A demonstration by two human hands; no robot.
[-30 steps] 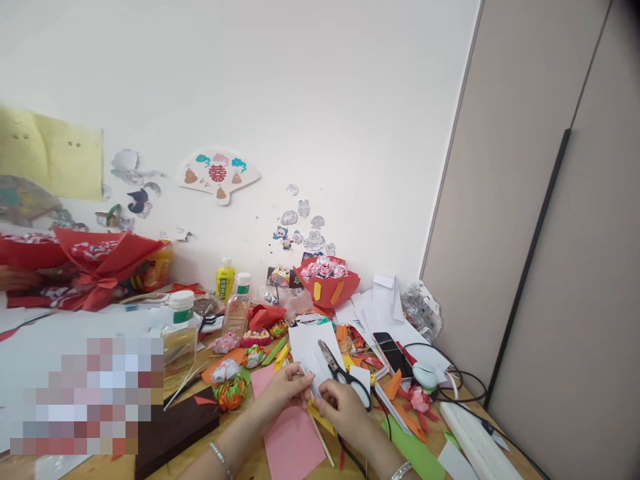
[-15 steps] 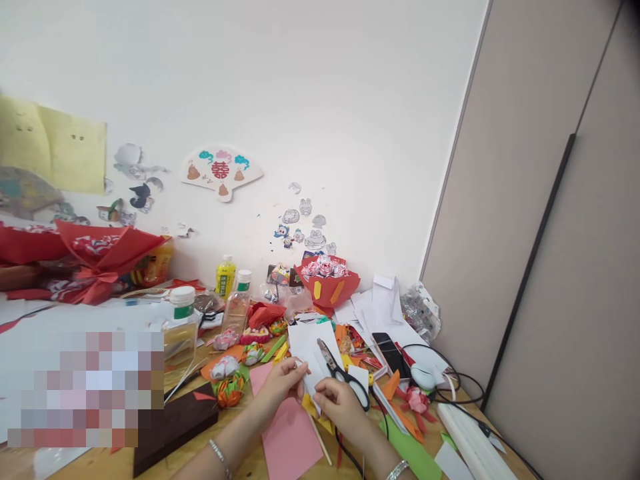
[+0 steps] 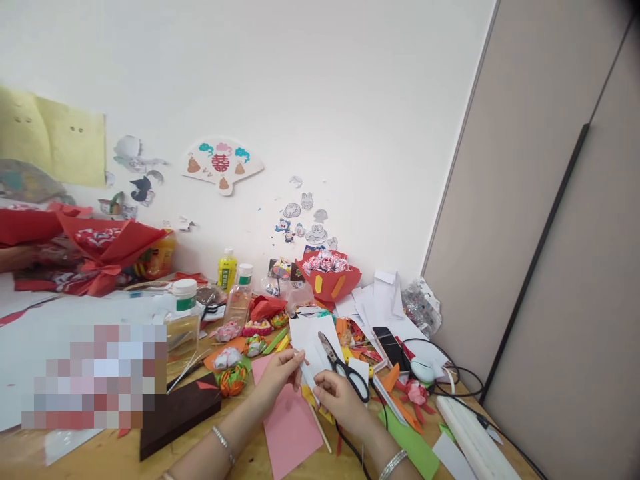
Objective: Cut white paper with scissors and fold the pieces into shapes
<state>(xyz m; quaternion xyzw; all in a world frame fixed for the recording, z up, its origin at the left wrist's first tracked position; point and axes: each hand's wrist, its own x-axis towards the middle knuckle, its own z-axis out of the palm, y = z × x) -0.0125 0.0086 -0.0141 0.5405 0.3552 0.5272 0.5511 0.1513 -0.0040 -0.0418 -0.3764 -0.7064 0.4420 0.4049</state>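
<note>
Two hands, the left hand and right hand, curl narrowly; whether they pinch anything I cannot tell. Black-handled scissors lie just beyond, nearer the right, blades slanting away leftward over white paper.

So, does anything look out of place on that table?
The phone and computer mouse look odd among craft paper scraps, right of the scissors near the right hand. Pixelation hides part of the table's left side; no spill shows elsewhere.
</note>
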